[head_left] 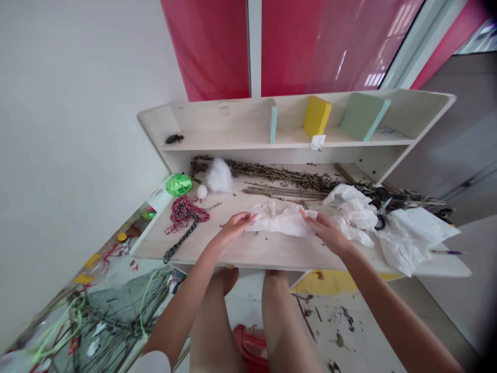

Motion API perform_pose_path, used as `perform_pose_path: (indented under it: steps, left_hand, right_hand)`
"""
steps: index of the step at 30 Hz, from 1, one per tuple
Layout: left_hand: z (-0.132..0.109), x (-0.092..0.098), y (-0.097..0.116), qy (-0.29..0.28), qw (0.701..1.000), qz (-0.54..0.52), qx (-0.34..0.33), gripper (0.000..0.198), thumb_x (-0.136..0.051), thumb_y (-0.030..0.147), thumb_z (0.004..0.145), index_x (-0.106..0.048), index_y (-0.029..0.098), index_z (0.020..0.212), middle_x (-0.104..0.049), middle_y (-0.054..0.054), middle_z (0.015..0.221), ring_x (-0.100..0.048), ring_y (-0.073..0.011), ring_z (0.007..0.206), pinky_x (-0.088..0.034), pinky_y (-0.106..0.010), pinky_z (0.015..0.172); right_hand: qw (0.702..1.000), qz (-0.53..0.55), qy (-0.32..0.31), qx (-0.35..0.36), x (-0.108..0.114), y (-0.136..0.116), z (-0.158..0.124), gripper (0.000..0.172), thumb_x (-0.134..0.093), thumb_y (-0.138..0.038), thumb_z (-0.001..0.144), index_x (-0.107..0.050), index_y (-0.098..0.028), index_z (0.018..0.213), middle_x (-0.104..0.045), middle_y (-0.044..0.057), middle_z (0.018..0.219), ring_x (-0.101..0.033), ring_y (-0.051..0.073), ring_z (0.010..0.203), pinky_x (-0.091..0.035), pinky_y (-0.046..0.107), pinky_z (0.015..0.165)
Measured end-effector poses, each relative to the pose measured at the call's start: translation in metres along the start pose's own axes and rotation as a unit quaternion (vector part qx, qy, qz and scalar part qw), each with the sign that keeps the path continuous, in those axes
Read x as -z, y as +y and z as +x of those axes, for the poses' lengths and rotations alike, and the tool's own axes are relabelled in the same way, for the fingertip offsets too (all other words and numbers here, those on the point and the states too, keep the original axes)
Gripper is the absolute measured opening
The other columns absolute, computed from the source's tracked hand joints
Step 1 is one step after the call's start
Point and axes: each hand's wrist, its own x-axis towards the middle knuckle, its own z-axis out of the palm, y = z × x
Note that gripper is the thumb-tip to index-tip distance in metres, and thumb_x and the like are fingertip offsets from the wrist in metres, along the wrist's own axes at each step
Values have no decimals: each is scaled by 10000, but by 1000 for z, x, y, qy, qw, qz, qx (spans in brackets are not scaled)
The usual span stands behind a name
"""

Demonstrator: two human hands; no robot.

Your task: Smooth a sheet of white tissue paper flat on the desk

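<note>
- Currently, a creased white tissue sheet [281,220] lies partly opened near the front edge of a pale wooden desktop [248,254], its middle roughly centred between the two hands.
- Its long axis runs left to right, about parallel to that front edge, and its upper edge rises in soft folds.
- The left hand [233,228] rests on the sheet's left end, fingers [244,219] lying close together and pointing right; any pinch is hidden.
- The right hand [324,231] rests on the right end, fingers [310,217] slightly spread and pointing left; I cannot tell whether they pinch.
- Further right lie crumpled white sheets [407,241] and black-handled scissors [381,210].
- Along the back edge stretches a long spread of dried seed-bearing twigs [264,173], loose and unbound, beside a tuft of cotton wool [218,175].
- At the left edge sit a ball of green ribbon [178,184] and a red-and-black braided cord [184,212].
- Above, a shelf holds a yellow foam block [317,116] and a green foam block [363,116].
</note>
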Motion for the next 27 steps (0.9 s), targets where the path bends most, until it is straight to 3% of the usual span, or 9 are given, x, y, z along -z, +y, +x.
perform_pose_path:
  steps: [5, 7, 10, 12, 15, 18, 22, 24, 27]
  left_hand:
    - [6, 1, 23, 21, 995, -47, -86, 384, -679, 487, 754, -618, 177, 972, -634, -13, 904, -559, -133, 820, -417, -211, 719]
    - [11, 10, 41, 48, 989, -46, -130, 369, -671, 470, 771, -636, 181, 997, -650, -18, 939, -570, -137, 836, -429, -211, 720]
    - [19, 31, 82, 72, 979, -45, -187, 355, -677, 466, 774, -666, 190, 998, -666, -20, 924, -585, -149, 839, -442, -217, 713]
    - [25, 43, 110, 48, 978, -37, -199, 374, -682, 468, 770, -675, 195, 1025, -674, -22, 903, -598, -156, 812, -449, -224, 688]
    - [44, 49, 129, -33, 982, 48, -178, 375, -678, 490, 762, -698, 168, 954, -678, -24, 823, -603, -163, 761, -453, -235, 672]
    - [75, 42, 113, -63, 966, 174, -179, 359, -676, 496, 745, -707, 158, 861, -682, -23, 780, -610, -191, 788, -460, -259, 732]
    - [102, 27, 67, 35, 939, 289, -182, 312, -637, 394, 781, -689, 172, 995, -705, -84, 1023, -623, -238, 953, -447, -304, 871]
    - [95, 17, 50, 42, 934, 312, -167, 332, -545, 413, 848, -673, 176, 1042, -690, -111, 1096, -615, -251, 1019, -431, -334, 929]
    - [65, -5, 32, 2, 929, 329, -168, 498, -394, 534, 908, -607, 197, 1206, -597, -126, 1308, -508, -277, 1245, -331, -390, 1071]
  right_hand:
    - [998, 64, -9, 16, -11, -29, -13, 517, -746, -601, 621, -678, -208, 951, -684, 56, 951, -632, 200, 880, -527, 255, 711]
    - [992, 115, -35, 34, -17, -47, -20, 563, -726, -599, 643, -661, -230, 1064, -671, 56, 1046, -616, 219, 1008, -532, 284, 788]
    - [977, 183, -92, 59, -26, -70, -26, 682, -497, -752, 746, -610, -243, 1186, -650, 68, 1107, -570, 237, 1138, -527, 343, 851]
    - [969, 210, -115, 57, -31, -76, -25, 763, -349, -820, 771, -604, -244, 1201, -654, 81, 1079, -559, 240, 1157, -524, 361, 855]
    - [972, 216, -88, 34, -38, -64, -19, 633, -546, -736, 731, -639, -250, 1126, -665, 63, 987, -600, 220, 1053, -528, 318, 811]
    - [981, 194, -13, -9, -41, -35, -12, 469, -762, -553, 611, -673, -212, 921, -650, 32, 834, -614, 162, 809, -523, 251, 698]
    - [984, 144, 82, -62, -38, 4, -13, 488, -784, -594, 531, -608, -173, 705, -559, -1, 644, -512, 99, 569, -498, 230, 573]
    - [988, 102, 101, -63, -34, 16, -18, 536, -756, -655, 524, -554, -170, 626, -488, -16, 567, -442, 83, 503, -480, 234, 520]
    - [993, 36, 106, -41, -28, 24, -25, 600, -687, -739, 549, -480, -176, 564, -388, -29, 501, -357, 76, 461, -458, 250, 463]
